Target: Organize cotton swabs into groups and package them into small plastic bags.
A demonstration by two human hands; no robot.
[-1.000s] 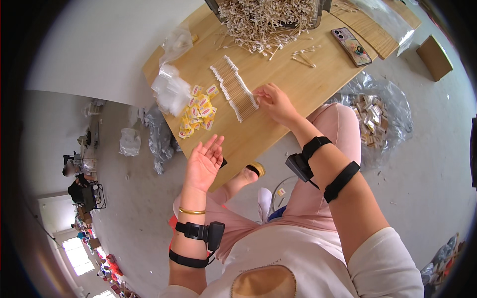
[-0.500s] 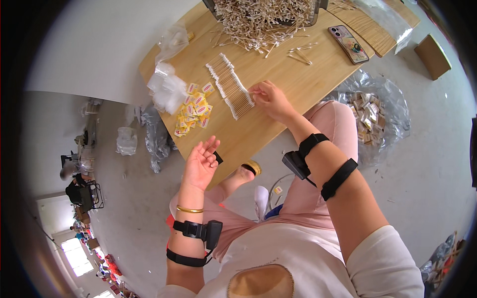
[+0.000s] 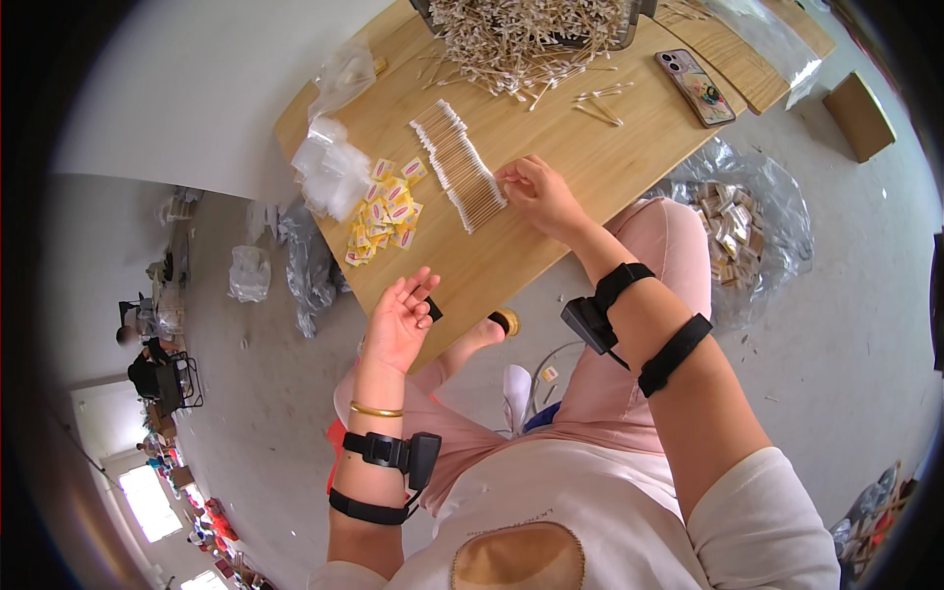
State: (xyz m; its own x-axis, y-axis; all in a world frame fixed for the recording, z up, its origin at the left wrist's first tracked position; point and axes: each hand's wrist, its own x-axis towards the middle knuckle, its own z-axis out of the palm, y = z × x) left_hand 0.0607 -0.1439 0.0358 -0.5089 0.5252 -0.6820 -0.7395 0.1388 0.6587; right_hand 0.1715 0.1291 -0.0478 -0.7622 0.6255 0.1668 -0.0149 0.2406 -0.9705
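A row of cotton swabs point(image 3: 459, 167) lies side by side on the wooden table point(image 3: 398, 138), their white tips forming two wavy edges. At the row's right edge is my right hand point(image 3: 541, 202), with fingers bent and drawn together beside the tips. Whatever its fingertips may hold is hidden. My left hand point(image 3: 398, 320) is held palm up off the table's near edge, fingers apart and slightly curled, with nothing in it. Closest to it on the table is a pile of small yellow-and-white packets point(image 3: 386, 216).
Clear plastic bags point(image 3: 332, 172) lie left of the packets. A dark bin point(image 3: 629, 34) overflowing with loose swabs point(image 3: 531, 34) stands at the back. Right of it lie a phone point(image 3: 696, 88) and a few stray swabs point(image 3: 602, 103). On the floor are a bag of packs point(image 3: 728, 231) and a cardboard box point(image 3: 860, 116).
Both hands keep nearly the same places and poses. The whole view has shifted very slightly; the swab row looks unchanged.
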